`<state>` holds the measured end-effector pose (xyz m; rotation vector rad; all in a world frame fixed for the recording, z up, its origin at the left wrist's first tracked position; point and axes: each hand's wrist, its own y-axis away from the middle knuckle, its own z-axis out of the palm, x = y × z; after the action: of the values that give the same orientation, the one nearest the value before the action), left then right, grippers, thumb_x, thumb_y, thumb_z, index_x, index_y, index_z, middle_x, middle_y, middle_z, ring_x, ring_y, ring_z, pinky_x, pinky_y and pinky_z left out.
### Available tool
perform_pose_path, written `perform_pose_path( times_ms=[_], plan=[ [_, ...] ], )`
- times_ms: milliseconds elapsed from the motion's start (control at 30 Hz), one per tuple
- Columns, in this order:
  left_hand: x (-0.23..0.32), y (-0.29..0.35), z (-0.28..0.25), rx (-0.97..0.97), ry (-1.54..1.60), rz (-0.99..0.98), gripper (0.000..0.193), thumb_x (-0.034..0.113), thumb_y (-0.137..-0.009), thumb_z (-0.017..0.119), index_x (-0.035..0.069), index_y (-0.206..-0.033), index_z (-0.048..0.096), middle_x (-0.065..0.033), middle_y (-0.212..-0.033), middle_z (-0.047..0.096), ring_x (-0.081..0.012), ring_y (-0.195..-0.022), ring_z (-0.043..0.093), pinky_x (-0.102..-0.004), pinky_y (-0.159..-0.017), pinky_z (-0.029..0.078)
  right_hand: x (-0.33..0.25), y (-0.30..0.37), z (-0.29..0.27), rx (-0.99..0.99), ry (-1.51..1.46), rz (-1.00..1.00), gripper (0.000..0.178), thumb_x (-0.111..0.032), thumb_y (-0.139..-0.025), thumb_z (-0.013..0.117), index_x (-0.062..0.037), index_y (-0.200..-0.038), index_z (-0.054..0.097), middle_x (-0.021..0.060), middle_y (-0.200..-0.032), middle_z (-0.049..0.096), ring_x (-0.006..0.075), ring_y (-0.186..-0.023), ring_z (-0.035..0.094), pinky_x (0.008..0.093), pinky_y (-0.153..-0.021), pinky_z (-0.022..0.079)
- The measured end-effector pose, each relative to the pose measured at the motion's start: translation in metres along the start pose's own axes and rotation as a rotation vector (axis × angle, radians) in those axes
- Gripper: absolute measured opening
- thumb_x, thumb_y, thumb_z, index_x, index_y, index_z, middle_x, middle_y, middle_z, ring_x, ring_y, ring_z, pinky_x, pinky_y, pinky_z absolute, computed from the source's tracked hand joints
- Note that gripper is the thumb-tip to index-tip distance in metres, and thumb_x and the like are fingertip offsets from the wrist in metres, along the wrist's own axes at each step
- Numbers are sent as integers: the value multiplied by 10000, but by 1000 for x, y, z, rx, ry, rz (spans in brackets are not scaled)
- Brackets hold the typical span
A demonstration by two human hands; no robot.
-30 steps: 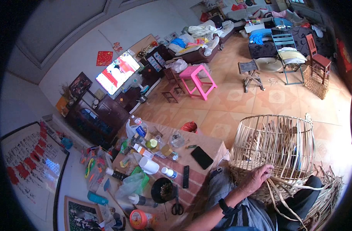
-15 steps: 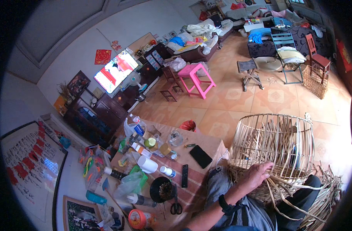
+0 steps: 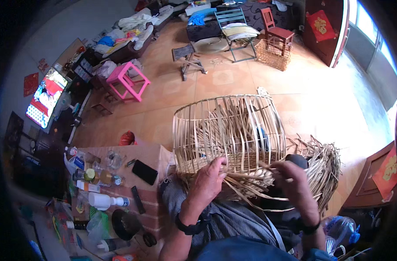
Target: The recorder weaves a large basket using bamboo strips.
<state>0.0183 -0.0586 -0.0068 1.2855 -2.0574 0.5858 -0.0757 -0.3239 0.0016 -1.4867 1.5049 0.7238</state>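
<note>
A half-woven basket rests on my lap. Its lower part is closely woven from tan straw, and thin bare stakes rise above that to a hoop. At the near left of the weave, my left hand is closed, thumb and fingers pinching straw strands against the wall. Several loose strand ends trail from there toward the right. My right hand, a little blurred, is beside the basket's right side with its fingers bent together on a straw strand. Long straw pieces stand inside the basket.
A bundle of straw lies to the right of the basket, above plastic bottles. On the left, a table carries a phone, a remote, scissors and bottles. A pink stool and a folding chair stand farther off.
The view has swung to the right, showing a doorway and the bottles there. My right hand has come into view beside the basket. My left hand stays at the weave.
</note>
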Motion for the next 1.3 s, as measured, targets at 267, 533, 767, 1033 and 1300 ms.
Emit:
perform_pose_path(
  times_ms=[267,533,767,1033,1300],
  plan=[
    [-11,-4,4,-83,118,-114,228,38,-942,653,27,-1157,578,-182,-947,711,-325,-901,722,-414,-803,556,-26,-19,60,-72,246,-94,134,-81,-899,713,-35,-1022,690,213,-885,698,416,-826,698,461,-705,556],
    [-20,-3,11,-79,204,15,202,0,-952,544,24,-1131,452,-256,-892,603,-491,-892,621,-513,-735,476,-34,-21,94,-38,381,-78,213,-195,-881,790,-57,-934,638,182,-693,657,387,-640,664,465,-568,466],
    [-24,2,14,23,157,142,344,-58,-895,611,13,-1222,530,-234,-986,635,-456,-978,654,-479,-828,524,-4,-13,117,92,168,-112,270,-162,-875,807,-64,-958,569,156,-586,574,331,-495,569,415,-466,371],
    [-30,10,20,125,155,116,230,-11,-876,690,5,-1090,607,-179,-1023,672,-389,-962,681,-426,-821,553,5,-11,114,23,296,-105,213,-128,-912,749,-49,-973,561,189,-628,589,384,-552,600,437,-490,405],
    [-32,19,24,189,40,142,192,34,-874,701,32,-1060,653,-139,-1002,686,-351,-926,702,-409,-809,574,-11,-9,112,-31,297,-66,216,-142,-885,722,-56,-923,528,215,-772,674,454,-726,671,508,-587,478]
  ],
)
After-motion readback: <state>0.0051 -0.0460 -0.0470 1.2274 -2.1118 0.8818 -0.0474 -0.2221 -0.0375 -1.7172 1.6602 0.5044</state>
